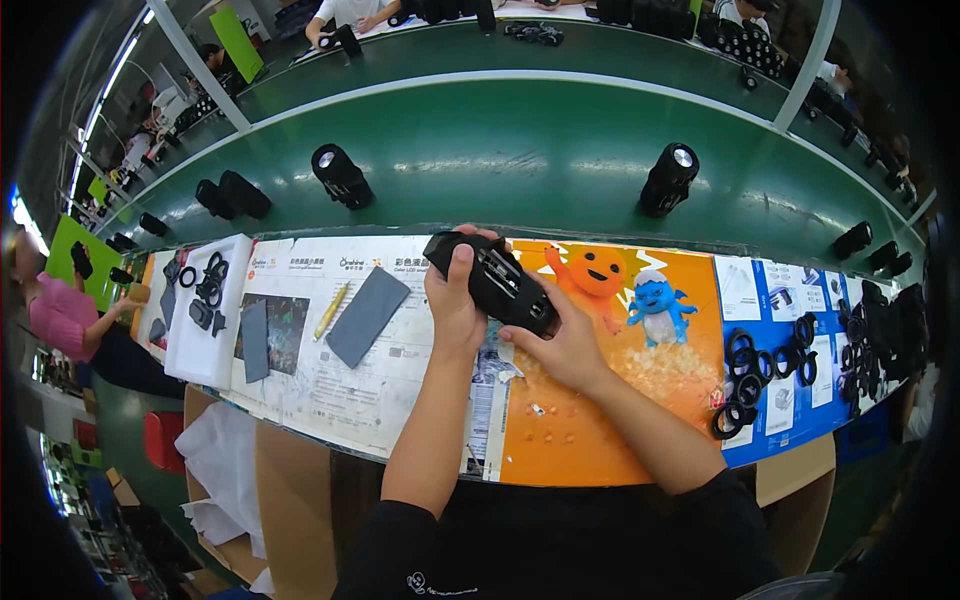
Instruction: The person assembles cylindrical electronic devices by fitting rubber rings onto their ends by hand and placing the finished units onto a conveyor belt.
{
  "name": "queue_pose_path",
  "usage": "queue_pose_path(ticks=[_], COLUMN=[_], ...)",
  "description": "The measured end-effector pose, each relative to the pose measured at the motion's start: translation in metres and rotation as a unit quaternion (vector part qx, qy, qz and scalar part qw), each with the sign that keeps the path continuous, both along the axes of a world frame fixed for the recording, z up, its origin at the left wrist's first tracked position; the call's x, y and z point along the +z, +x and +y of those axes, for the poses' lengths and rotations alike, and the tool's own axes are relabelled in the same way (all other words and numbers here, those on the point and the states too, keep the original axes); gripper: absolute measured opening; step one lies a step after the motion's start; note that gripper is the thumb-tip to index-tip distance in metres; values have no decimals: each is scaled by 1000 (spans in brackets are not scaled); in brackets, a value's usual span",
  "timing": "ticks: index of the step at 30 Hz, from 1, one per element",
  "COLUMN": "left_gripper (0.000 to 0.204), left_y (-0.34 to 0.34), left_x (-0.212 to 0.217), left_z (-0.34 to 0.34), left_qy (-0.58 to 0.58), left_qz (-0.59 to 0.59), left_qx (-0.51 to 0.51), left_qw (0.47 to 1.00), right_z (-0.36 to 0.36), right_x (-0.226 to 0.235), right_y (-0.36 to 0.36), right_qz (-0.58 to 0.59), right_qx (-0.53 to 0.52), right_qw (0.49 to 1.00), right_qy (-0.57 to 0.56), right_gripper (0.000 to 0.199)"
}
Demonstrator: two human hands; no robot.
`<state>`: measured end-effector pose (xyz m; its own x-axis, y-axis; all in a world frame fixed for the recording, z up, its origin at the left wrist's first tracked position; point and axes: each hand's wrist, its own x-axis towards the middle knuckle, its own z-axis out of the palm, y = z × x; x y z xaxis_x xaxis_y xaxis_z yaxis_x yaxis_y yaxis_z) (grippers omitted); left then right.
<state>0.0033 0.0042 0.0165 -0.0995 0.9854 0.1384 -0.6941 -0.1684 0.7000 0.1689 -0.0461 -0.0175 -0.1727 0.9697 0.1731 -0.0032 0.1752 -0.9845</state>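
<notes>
A black, rounded, cylinder-like device (pixel 497 283) is held up in front of me over the bench, tilted down to the right. Its upper side shows a long recessed strip with lighter parts. My left hand (pixel 456 300) is closed around the device's left end, thumb pointing up. The lower right end is gripped by my right hand (pixel 566 345), with the thumb along the near side. Below lies an orange printed sheet (pixel 600 430) with cartoon figures. To the left, a grey flat pad (pixel 368 317) and a yellow pen-like tool (pixel 331 311) rest on a white printed sheet.
A white foam tray (pixel 205 345) of black rings and small parts is at the left. Black rings (pixel 742 390) lie on a blue sheet at right. Beyond the bench, a green conveyor (pixel 500 180) carries black cylindrical devices (pixel 670 180). A person in pink (pixel 75 315) works at the far left.
</notes>
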Motion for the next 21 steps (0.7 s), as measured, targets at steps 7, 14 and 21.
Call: queue_pose_path(ticks=[7, 14, 21], left_gripper=[92, 81, 72], left_y=[8, 6, 13], left_x=[-8, -4, -2], left_z=[-3, -3, -6], left_qy=[56, 77, 73], left_qz=[21, 25, 39], left_qx=[-88, -127, -130], left_qw=[994, 989, 988], right_z=[-7, -11, -14], right_x=[14, 15, 16], right_y=[4, 5, 7], right_qz=[44, 68, 93], right_qx=[24, 26, 18], right_qw=[999, 997, 995], right_qy=[-17, -12, -24], right_gripper=[88, 87, 88])
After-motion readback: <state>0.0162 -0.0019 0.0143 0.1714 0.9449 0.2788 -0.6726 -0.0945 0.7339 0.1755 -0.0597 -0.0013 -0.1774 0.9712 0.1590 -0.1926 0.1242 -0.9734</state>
